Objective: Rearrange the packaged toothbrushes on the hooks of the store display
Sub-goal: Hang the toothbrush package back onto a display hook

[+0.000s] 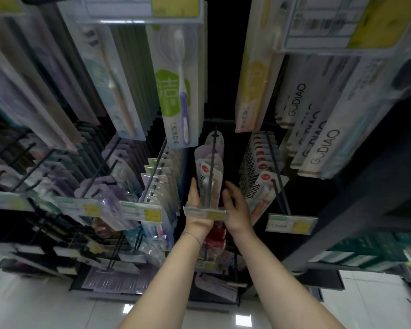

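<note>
- The left hand (196,203) reaches up to the middle hook (214,148) of the store display. Its fingers lie straight along the left edge of the front packaged toothbrush (209,173).
- The left grip is open and flat against the pack; nothing is curled round it.
- The right hand (237,208) is raised just beside the same pack, on its right edge, with the fingers bent inward towards it.
- The view there is blurred, so I cannot tell whether the right grip pinches the pack or only touches it.
- The front packaged toothbrush hangs on the middle hook between the two hands. More packs of the same kind hang behind it on the rod.
- A price tag (205,213) sits at the front end of that hook, across the base of both hands.
- A thin bracelet (192,234) circles the left wrist.
- To the right, on the next hook, hang packs marked 10000 (259,186), near the right hand.
- Above the hands hangs a green and white pack (178,91) with a purple-handled brush inside it.
- Further right hang long pale boxes marked GODIAO (323,143), well apart from the hands.
- Below the hands, on a lower hook, are red packs (215,236).
- A white tiled floor (33,305) shows at the bottom of the view.
</note>
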